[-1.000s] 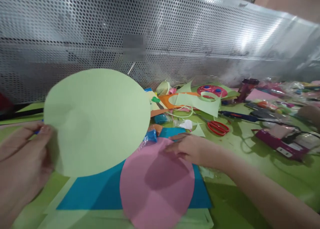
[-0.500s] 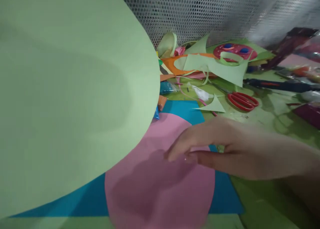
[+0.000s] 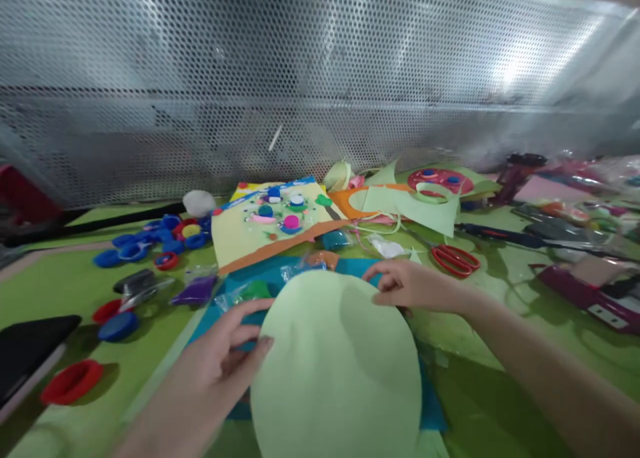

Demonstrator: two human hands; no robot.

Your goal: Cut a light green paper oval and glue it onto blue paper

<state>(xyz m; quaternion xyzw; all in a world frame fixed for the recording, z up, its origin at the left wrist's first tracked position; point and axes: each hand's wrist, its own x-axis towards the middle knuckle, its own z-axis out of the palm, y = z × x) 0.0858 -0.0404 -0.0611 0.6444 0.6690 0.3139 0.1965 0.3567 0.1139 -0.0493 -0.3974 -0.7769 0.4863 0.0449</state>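
Note:
A pale green paper oval (image 3: 335, 371) is in front of me, above a blue sheet (image 3: 433, 405). My left hand (image 3: 225, 358) grips its left edge, thumb on top and index finger at the rim. At the upper right edge is my right hand (image 3: 400, 285), fingers curled, with the thumb over the paper. The pink paper circle is out of sight, with the green oval covering its place. Beyond the oval lie a bag of green clay (image 3: 256, 290) and an orange packet (image 3: 325, 259).
Farther back sits a decorated cream sheet (image 3: 235, 235). Red-handled scissors (image 3: 455, 260), paper scraps (image 3: 430, 211) and a purple box (image 3: 590, 298) are at right. Blue caps (image 3: 133, 248), a red ring (image 3: 73, 383) and a black phone-like slab (image 3: 33, 345) are at left. A perforated metal panel (image 3: 300, 78) stands behind.
The green oval has come down from close to the camera at left to over the pink circle. My left hand has come into view; my right hand has moved from the pink circle to the oval's edge.

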